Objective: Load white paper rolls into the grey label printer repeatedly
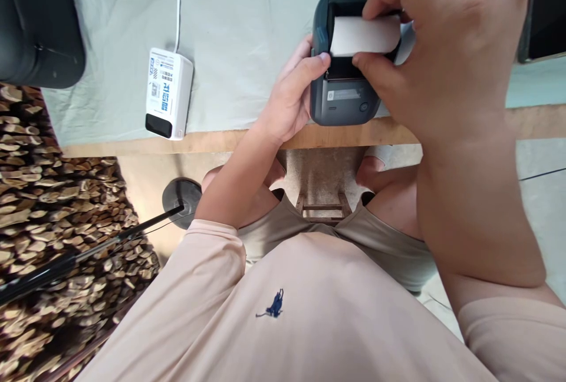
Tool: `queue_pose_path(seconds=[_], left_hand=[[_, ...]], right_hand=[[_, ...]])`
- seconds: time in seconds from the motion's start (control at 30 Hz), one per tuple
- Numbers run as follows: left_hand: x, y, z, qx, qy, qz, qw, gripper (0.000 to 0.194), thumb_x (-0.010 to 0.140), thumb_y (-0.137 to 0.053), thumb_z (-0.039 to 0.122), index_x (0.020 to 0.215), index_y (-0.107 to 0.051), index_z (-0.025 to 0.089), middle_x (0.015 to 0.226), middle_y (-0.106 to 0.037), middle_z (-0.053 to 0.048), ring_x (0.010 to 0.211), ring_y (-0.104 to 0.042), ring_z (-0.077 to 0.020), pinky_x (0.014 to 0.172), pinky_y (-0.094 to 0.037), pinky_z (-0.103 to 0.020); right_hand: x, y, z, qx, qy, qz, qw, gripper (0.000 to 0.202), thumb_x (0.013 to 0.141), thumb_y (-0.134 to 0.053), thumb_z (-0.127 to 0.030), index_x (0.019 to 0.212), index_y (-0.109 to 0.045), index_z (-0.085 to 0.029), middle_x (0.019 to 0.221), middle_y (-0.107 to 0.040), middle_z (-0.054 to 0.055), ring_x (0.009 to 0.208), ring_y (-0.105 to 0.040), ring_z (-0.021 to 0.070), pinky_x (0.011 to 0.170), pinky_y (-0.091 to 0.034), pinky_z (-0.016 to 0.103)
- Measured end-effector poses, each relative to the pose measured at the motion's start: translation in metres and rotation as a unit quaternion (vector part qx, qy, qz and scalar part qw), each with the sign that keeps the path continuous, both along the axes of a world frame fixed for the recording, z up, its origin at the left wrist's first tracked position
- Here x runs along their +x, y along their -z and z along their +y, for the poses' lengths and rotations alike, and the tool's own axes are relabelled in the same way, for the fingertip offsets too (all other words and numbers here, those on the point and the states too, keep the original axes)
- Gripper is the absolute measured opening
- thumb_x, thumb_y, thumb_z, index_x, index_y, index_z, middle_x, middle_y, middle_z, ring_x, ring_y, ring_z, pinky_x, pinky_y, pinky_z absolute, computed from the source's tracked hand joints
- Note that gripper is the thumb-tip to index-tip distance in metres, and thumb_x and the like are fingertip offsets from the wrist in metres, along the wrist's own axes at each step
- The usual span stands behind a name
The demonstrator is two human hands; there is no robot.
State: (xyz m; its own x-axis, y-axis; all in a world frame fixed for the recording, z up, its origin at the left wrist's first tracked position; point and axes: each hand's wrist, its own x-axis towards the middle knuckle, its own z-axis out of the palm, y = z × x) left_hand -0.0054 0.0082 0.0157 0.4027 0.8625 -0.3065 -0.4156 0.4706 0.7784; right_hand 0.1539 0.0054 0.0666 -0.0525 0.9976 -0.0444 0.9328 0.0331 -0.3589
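While the left hand (pixel 289 96) braces the printer (pixel 342 96), right hand (pixel 442 46) pinches the roll (pixel 365 35) over the open bay. Light, crushable paper; probably best held by its ends.

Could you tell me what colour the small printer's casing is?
The printer casing is dark grey, clearest in the head view.
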Motion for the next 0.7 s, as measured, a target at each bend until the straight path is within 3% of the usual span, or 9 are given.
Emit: queue_pose_path(seconds=[0.23, 0.47, 0.57, 0.7], left_hand=[[-0.003, 0.003, 0.001, 0.013, 0.011, 0.015, 1.000, 0.010, 0.090, -0.055, 0.029, 0.096, -0.063, 0.031, 0.105, -0.078, 0.000, 0.133, -0.060, -0.0284, 0.104, -0.057, -0.037], [0.000, 0.001, 0.002, 0.000, -0.006, -0.005, 1.000, 0.021, 0.096, -0.045, 0.033, 0.092, -0.065, 0.026, 0.096, -0.076, -0.002, 0.122, -0.070, -0.0253, 0.098, -0.062, -0.038], [-0.001, 0.000, 0.002, 0.013, 0.002, 0.005, 1.000, 0.025, 0.096, -0.047, 0.037, 0.098, -0.069, 0.024, 0.093, -0.077, -0.004, 0.126, -0.067, -0.0278, 0.100, -0.060, -0.040], [-0.005, 0.002, 0.001, 0.016, 0.009, 0.022, 1.000, 0.023, 0.089, -0.063, 0.030, 0.112, -0.066, 0.029, 0.108, -0.079, 0.000, 0.135, -0.060, -0.0308, 0.109, -0.054, -0.045]], right_hand=[[0.004, 0.018, 0.006, 0.027, 0.002, 0.034, 0.999, 0.029, 0.077, -0.054, -0.030, 0.100, -0.071, -0.022, 0.106, -0.068, -0.004, 0.124, -0.055, 0.0260, 0.113, -0.043, 0.054], [0.009, 0.023, -0.002, 0.131, -0.062, 0.081, 0.986, 0.032, 0.086, -0.054, -0.051, 0.088, -0.075, -0.028, 0.104, -0.067, -0.004, 0.110, -0.060, 0.0180, 0.103, -0.044, 0.044], [0.011, 0.033, -0.005, 0.171, -0.100, 0.103, 0.975, 0.037, 0.089, -0.051, -0.057, 0.086, -0.075, -0.029, 0.100, -0.068, -0.004, 0.103, -0.058, 0.0135, 0.099, -0.045, 0.041], [0.014, 0.048, -0.007, 0.240, -0.143, 0.134, 0.951, 0.034, 0.091, -0.050, -0.053, 0.088, -0.075, -0.030, 0.102, -0.067, -0.005, 0.102, -0.056, 0.0115, 0.096, -0.045, 0.039]])
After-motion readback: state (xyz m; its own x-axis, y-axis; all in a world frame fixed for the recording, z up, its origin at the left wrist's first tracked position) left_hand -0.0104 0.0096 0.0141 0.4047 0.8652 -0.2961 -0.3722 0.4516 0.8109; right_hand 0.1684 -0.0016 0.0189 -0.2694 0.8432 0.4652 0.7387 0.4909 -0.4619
